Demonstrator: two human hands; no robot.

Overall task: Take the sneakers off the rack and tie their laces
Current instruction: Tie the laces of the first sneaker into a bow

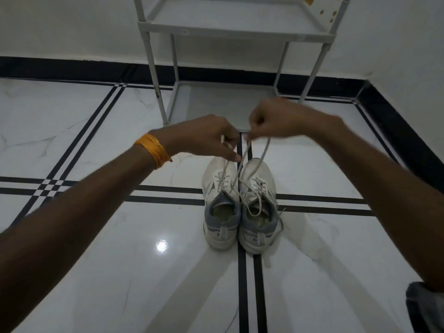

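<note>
Two white sneakers with grey collars stand side by side on the tiled floor, heels toward me: the left sneaker (219, 227) and the right sneaker (260, 236). Above their toes, my left hand (206, 138), with an orange thread band on its wrist, pinches one white lace end. My right hand (271, 118) pinches another lace (243, 157), and a strand loops down from it. The held laces run taut down to the sneakers' eyelets. Loose lace lies across the right sneaker's opening and trails off its right side.
A grey shoe rack (230, 32) with bare shelves stands against the white wall just beyond my hands. Black skirting (72, 68) runs along the walls, with a corner at the right. A patch of grey clothing (422, 306) shows at the bottom right.
</note>
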